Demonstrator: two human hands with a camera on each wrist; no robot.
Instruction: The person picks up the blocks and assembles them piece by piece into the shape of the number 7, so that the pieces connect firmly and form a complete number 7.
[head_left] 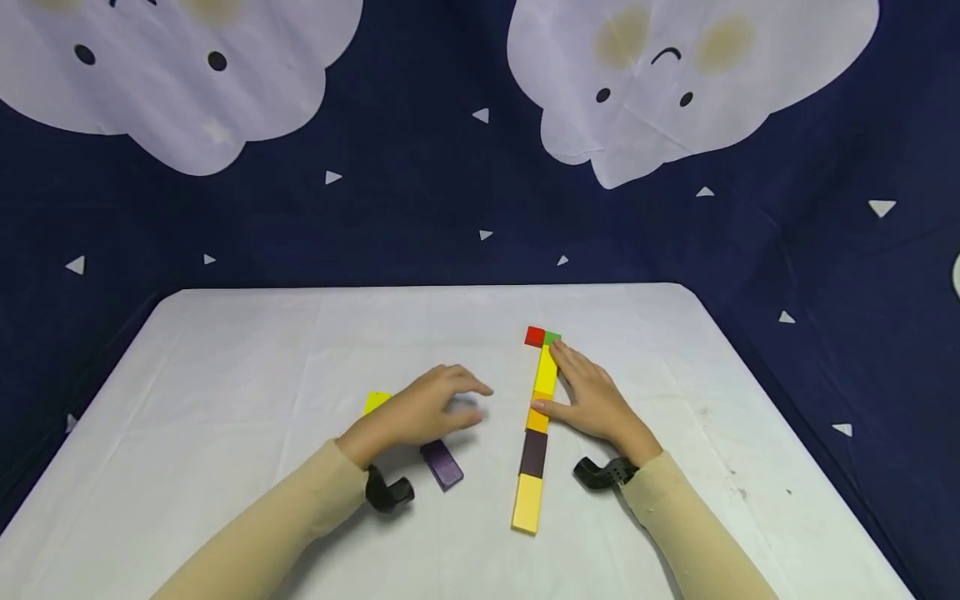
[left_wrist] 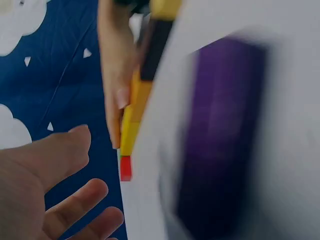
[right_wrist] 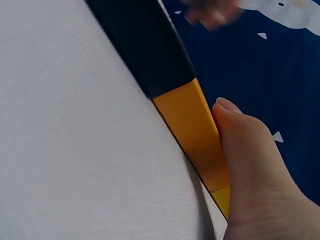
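Observation:
A line of coloured blocks runs along the white table: light yellow (head_left: 527,503) nearest, then dark brown (head_left: 534,452), orange (head_left: 537,415) and yellow (head_left: 546,372). Green (head_left: 552,337) and red (head_left: 535,336) blocks sit side by side at its far end. My right hand (head_left: 600,407) rests against the line's right side, fingers extended along the yellow block and thumb touching the orange one. Left of the line, my left hand (head_left: 431,406) hovers with nothing between thumb and fingers. Beneath it lies a loose purple block (head_left: 442,465), blurred in the left wrist view.
Another yellow block (head_left: 377,401) lies partly hidden behind the left hand. Each wrist wears a black camera mount, the left one (head_left: 388,493) close to the purple block. A dark blue cloth with white clouds (head_left: 697,75) hangs behind the table (head_left: 247,367).

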